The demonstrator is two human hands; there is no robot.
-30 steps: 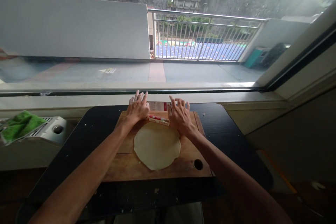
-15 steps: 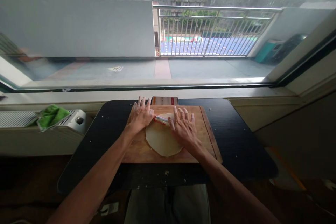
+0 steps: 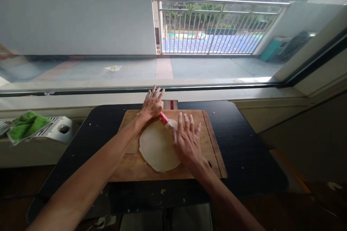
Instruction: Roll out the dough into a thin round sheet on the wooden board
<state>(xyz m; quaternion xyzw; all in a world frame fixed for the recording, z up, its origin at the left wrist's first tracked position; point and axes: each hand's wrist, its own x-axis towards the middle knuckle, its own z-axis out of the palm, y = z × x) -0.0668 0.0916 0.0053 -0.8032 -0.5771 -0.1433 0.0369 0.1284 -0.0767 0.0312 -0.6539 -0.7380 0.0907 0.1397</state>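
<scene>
A flat round of pale dough (image 3: 157, 148) lies on a wooden cutting board (image 3: 135, 168). Across its far edge lies a thin roller wrapped in red and white (image 3: 165, 120), slanted from far left to near right. My left hand (image 3: 152, 104) presses flat on the roller's far end, fingers stretched toward the window. My right hand (image 3: 187, 140) lies flat with fingers spread on the roller's near end and the dough's right side. Most of the roller is hidden under both palms.
The board sits on a black table (image 3: 244, 151) against a windowsill. A red and white box (image 3: 171, 104) stands behind the board. A green cloth (image 3: 25, 124) rests on a white appliance (image 3: 58, 131) at the left. Crumbs dot the table's front edge.
The roller has turned from level to slanted: my left hand slid forward to the board's far edge, my right hand drew back over the dough. The camera view shifted slightly.
</scene>
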